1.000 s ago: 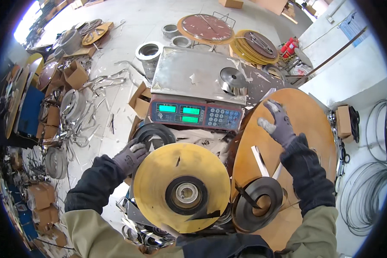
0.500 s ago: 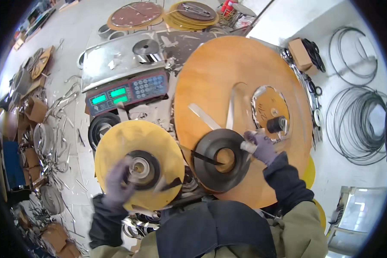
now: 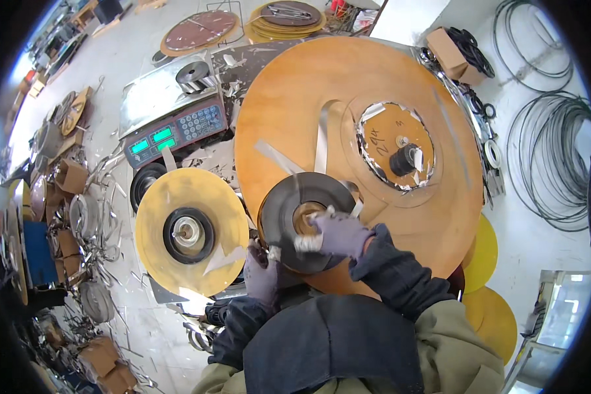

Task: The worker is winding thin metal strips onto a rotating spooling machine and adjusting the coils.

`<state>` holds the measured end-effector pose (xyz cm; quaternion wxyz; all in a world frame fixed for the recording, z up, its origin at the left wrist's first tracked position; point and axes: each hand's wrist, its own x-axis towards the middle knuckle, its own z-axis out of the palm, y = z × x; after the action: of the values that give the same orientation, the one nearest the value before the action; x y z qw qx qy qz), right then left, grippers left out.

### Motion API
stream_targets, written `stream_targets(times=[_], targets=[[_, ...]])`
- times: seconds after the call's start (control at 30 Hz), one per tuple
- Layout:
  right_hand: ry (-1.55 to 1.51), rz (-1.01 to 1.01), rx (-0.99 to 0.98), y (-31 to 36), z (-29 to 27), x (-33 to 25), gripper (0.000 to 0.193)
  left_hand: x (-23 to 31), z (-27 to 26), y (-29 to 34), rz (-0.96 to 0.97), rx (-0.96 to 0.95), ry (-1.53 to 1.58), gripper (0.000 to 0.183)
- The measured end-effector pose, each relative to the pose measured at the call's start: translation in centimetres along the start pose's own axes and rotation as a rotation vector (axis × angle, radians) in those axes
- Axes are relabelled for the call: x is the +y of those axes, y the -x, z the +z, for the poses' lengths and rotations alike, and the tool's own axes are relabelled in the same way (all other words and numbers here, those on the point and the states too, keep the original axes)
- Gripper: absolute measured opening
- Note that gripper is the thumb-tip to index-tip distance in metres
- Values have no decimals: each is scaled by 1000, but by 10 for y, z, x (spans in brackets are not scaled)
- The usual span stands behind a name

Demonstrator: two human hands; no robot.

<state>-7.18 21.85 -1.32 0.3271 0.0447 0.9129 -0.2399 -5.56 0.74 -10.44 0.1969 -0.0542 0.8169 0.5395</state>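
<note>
We've got the dark coil (image 3: 281,220) lying over the orange disc's (image 3: 276,98) near-left edge, our right hand (image 3: 338,235) part-curled across it, our left hand (image 3: 261,274) half-open by its rim, grips we can't confirm, and a lopsided lift could spill its windings.

Points the gloved left hand (image 3: 261,277) toward one o'clock; extends the gloved right hand (image 3: 338,235) toward ten, back upward.

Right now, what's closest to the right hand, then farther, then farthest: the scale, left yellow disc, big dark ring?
In the head view:
1. Big dark ring: under the right hand.
2. Left yellow disc: to the left.
3. Scale: ahead and left.
</note>
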Motion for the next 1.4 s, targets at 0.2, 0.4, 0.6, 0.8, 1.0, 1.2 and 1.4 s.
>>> stream_targets(times=[0.2, 0.4, 0.6, 0.8, 1.0, 1.2, 1.4], targets=[[-154, 37, 253, -55, 34, 52, 74, 2, 21, -8, -21, 26, -244, 45], [-382, 224, 61, -50, 39, 1, 80, -22, 24, -3, -110, -34, 261, 33], [-500, 220, 214, -69, 57, 0, 71, -66, 45, -41, -121, -115, 257, 55], [-958, 122, -33, -48, 35, -14, 71, -12, 16, -14, -74, -59, -247, 62], [-1158, -77, 162, -27, 26, -8, 44, 64, 3, 12, -21, 6, 77, 59], [-1660, -351, 295, -15, 26, 36, 21, 111, 28, -2, 295, -60, -26, 45], [-1717, -85, 107, -22, 25, 79, 20, 123, 45, -22, 361, -158, -146, 43]])
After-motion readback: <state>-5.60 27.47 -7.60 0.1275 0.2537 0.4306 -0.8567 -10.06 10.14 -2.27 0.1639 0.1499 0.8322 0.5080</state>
